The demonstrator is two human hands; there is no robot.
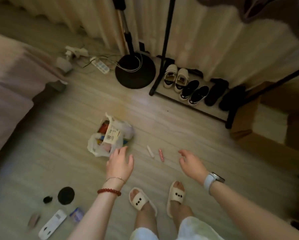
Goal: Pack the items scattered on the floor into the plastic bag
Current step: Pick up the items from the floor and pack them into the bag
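On the floor ahead, your bag (108, 135) lies part-filled; your left hand (120, 163) hovers relaxed at its edge, perhaps touching, your right hand (191, 163) empty near two sticks (155, 153).

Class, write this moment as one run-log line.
left hand: open, by white plastic bag | right hand: open, empty | white stick, pink stick: on floor, unpacked
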